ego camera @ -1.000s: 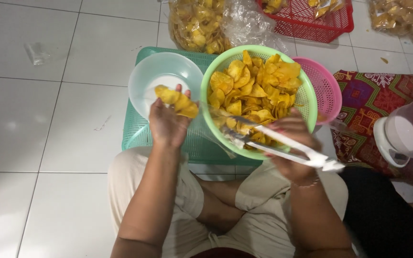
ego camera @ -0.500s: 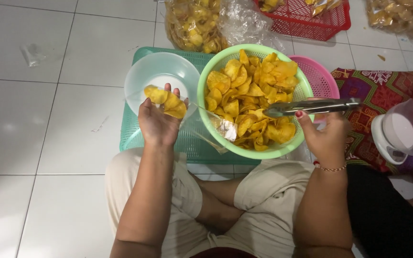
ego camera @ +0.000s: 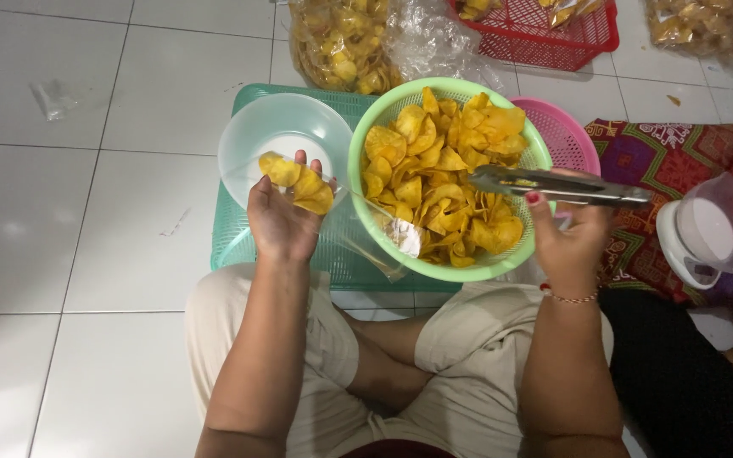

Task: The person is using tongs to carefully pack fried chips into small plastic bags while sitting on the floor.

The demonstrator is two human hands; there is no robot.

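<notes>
My left hand [ego camera: 280, 222] holds a clear plastic bag [ego camera: 358, 227] with a few yellow chips [ego camera: 299, 180] in it, over the near edge of a clear plastic bowl [ego camera: 277, 127]. My right hand [ego camera: 568, 237] grips metal tongs [ego camera: 553, 185] that lie level, tips pointing left over the green basket [ego camera: 382, 229] heaped with yellow chips [ego camera: 439, 170]. The tongs look closed with nothing visible between them. Both baskets rest on a green perforated tray [ego camera: 239, 237].
A pink basket [ego camera: 563, 136] sits behind the green one. A red basket [ego camera: 545, 38] and clear bags of chips [ego camera: 341, 42] stand at the back. A white jug-like container [ego camera: 710, 233] and a patterned cloth [ego camera: 663, 161] lie at right. White floor tiles [ego camera: 69, 212] are at left.
My right hand lifted the tongs from the basket's near rim and turned them level over the chips. My left hand with the bag of chips stayed by the clear bowl.
</notes>
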